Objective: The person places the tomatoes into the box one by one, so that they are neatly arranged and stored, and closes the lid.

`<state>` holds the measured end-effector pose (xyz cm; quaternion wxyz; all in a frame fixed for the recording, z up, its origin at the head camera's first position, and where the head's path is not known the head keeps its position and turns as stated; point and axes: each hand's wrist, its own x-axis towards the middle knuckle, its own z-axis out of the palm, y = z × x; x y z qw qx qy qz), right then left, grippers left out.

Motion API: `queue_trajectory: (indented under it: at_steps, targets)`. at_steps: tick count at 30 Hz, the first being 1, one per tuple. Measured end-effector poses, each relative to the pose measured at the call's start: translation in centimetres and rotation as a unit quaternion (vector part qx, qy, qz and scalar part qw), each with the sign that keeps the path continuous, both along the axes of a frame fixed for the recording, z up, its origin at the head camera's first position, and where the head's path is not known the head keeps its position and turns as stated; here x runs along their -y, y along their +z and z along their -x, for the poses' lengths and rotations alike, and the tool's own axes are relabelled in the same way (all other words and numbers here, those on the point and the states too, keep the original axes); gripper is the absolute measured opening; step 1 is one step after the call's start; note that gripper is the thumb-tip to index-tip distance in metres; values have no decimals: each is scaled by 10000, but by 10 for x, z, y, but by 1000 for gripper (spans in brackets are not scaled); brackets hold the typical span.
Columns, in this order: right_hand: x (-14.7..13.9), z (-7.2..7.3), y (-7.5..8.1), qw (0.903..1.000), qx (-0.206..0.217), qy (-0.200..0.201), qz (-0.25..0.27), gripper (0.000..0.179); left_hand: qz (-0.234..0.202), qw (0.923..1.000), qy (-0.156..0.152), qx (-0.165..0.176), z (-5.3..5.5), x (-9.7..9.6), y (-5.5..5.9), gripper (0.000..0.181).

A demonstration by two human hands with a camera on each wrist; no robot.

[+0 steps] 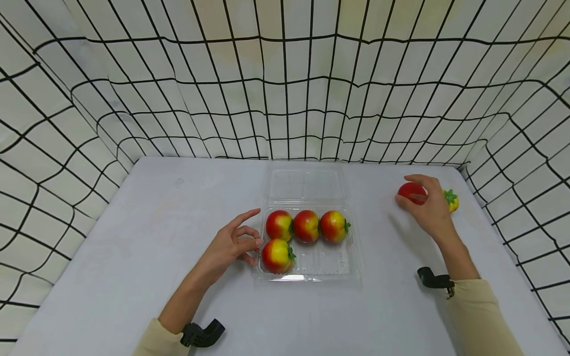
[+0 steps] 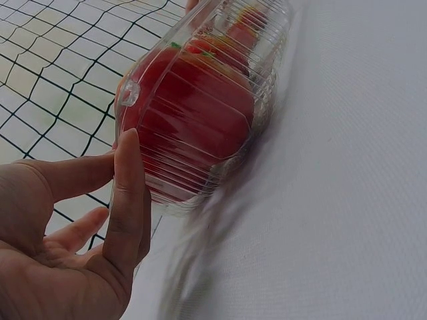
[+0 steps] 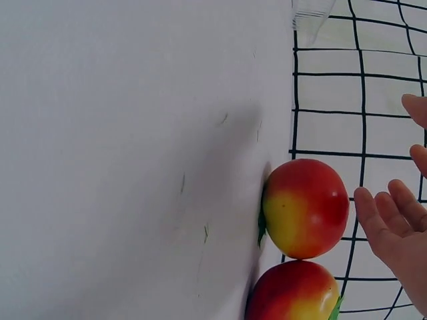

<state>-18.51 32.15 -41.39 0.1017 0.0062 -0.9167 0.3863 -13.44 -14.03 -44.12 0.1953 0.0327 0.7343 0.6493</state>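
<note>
A transparent plastic clamshell box [image 1: 327, 259] lies with its lid [image 1: 307, 184] folded back. Inside are several red-and-yellow round fruits [image 1: 306, 226] with green leafy tops: three across the back row, plus a fruit [image 1: 277, 256] at front left. My left hand [image 1: 229, 247] has fingertips right at the box's left wall; in the left wrist view its fingers [image 2: 127, 200] overlap that ribbed wall. At the right, my right hand [image 1: 429, 207] is over two loose fruits, partly hiding them. The right wrist view shows its fingers spread, beside a fruit [image 3: 307, 208] that touches another fruit [image 3: 293, 293].
A white table surface [image 1: 178, 198] lies under everything. Black wire mesh [image 1: 285, 99] stands along the back and both sides, close behind the loose fruits. Dark wrist-worn devices [image 1: 202, 333] stick out from both sleeves.
</note>
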Motion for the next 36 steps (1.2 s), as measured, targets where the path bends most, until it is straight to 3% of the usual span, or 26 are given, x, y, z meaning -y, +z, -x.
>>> queue_trajectory:
  at_steps: [10, 20, 28, 36]
  targets:
    - [-10, -1, -2, 9998, 172, -129, 49, 60, -38, 10000, -45, 5, -1, 0, 1, 76]
    - [-20, -1, -3, 9997, 86, -169, 152, 60, 1, 10000, -39, -63, -1, 0, 0, 77]
    - [-26, 0, -4, 9982, 341, -426, -233, 63, 26, 10000, -31, -82, 0, 1, -1, 77]
    - [-26, 0, -5, 9979, 467, -407, -161, 66, -3, 10000, -41, -50, 0, 2, -1, 77]
